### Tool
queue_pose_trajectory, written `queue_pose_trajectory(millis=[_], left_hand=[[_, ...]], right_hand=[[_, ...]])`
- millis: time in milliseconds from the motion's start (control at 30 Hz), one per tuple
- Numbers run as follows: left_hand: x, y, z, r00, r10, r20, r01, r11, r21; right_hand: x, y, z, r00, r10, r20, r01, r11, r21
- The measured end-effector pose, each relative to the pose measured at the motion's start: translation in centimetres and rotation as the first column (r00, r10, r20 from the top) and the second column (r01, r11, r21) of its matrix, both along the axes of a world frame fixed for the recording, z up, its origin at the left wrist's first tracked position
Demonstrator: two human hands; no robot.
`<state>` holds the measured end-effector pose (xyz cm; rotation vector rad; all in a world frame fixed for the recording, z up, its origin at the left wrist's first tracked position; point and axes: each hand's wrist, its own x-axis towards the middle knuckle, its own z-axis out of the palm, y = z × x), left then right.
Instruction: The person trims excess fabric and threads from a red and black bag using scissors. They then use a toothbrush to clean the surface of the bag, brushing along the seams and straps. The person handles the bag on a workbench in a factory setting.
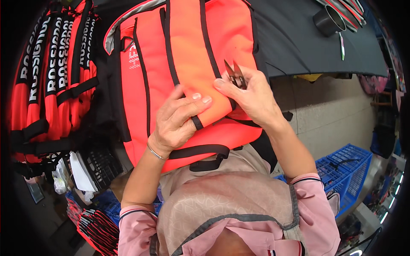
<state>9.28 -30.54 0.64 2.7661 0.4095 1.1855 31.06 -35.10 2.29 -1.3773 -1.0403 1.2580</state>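
At ten o'clock, a bunch of long red and black straps (pixel 55 91) sits close together. Near eight o'clock is a black crate (pixel 102 164), with a white sheet (pixel 82 171) beside it. A big red bag (pixel 149 85) takes up the twelve o'clock side, and its low end comes down to the person's lap. Near the middle, the left hand (pixel 176 121), with a shiny bracelet (pixel 155 152) on its wrist, holds the low end of the orange strap (pixel 190 55) on the bag. Its fingers bend over the top. Toward two o'clock, the right hand (pixel 255 96) grips small dark snips (pixel 236 77). The two blades are apart and point to eleven o'clock. Its thumb tip is at the strap's right edge. Farther out at two o'clock, a black cup (pixel 328 22) sits on the dark surface (pixel 294 49), with a thin white and green stick (pixel 342 46) just beside it. At four o'clock is a blue crate (pixel 352 170) full of holes.
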Motion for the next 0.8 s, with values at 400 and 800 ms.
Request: queue_pose_trajectory(millis=[400, 800], left_hand=[[1.0, -0.4, -1.1, 0.998, -0.001, -0.063, -0.003, 0.998, -0.068], [1.2, 0.0, -1.0, 0.999, 0.012, -0.046, -0.013, 1.0, -0.027]], right_hand=[[1.2, -8.5, 0.4, 0.443, -0.401, 0.802, -0.193, 0.831, 0.522], [0.6, -7.6, -0.5, 0.312, -0.461, 0.83, -0.259, 0.8, 0.542]])
